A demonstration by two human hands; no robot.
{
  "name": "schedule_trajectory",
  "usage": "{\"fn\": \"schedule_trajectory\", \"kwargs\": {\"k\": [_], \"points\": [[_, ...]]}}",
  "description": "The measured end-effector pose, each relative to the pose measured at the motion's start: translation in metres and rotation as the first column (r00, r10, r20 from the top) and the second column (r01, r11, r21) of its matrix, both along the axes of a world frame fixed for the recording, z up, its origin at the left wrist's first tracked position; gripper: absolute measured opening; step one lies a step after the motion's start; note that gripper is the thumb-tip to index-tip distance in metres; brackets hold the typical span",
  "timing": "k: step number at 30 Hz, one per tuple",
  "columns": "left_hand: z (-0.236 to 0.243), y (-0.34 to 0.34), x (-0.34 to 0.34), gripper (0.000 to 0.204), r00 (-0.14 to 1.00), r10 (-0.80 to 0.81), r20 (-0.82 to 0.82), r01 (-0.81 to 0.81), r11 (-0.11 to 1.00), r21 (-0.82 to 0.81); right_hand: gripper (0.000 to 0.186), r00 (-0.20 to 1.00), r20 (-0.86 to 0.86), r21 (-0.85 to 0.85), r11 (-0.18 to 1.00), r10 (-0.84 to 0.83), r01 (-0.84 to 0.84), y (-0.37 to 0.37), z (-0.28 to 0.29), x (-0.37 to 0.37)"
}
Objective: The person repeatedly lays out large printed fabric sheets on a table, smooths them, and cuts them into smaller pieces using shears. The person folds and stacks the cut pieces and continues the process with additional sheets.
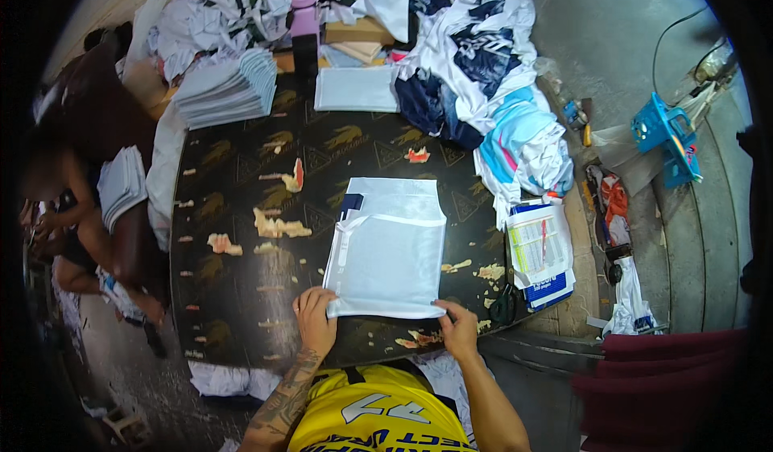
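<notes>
On the worn black board [233,291], a white folded fabric piece [386,263] lies in front of me, with a narrower upper layer and a small navy patch at its left. My left hand [316,321] grips its lower left corner with bent fingers. My right hand [457,327] pinches the lower right corner. Black scissors [504,307] lie just right of my right hand, beside a notebook with printed sheets [538,242] on top.
Folded white stacks [225,89] and piled garments [471,41] line the far edge, with a pink bottle [304,5] among them. A co-worker [72,202] sits at left by another folded stack [121,182]. A blue plastic basket [668,138] stands at right.
</notes>
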State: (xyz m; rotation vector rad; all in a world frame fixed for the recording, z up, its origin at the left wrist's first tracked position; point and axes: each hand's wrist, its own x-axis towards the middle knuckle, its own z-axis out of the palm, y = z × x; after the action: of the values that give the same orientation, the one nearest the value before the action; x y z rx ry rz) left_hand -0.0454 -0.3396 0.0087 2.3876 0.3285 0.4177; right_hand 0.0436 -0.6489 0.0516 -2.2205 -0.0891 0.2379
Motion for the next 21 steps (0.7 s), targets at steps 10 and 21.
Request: {"fn": "schedule_trajectory", "kwargs": {"k": [10,21], "points": [[0.016,0.017,0.132,0.043,0.959,0.275,-0.075,-0.283,0.952,-0.121,0.054,0.873,0.487,-0.075,0.997,0.019,0.02,0.029,-0.013,0.121],[0.049,0.166,0.042,0.048,0.952,0.296,-0.079,-0.2,0.406,-0.892,0.06,0.948,-0.097,0.305,0.915,0.305,-0.263,0.198,0.097,0.148]]}}
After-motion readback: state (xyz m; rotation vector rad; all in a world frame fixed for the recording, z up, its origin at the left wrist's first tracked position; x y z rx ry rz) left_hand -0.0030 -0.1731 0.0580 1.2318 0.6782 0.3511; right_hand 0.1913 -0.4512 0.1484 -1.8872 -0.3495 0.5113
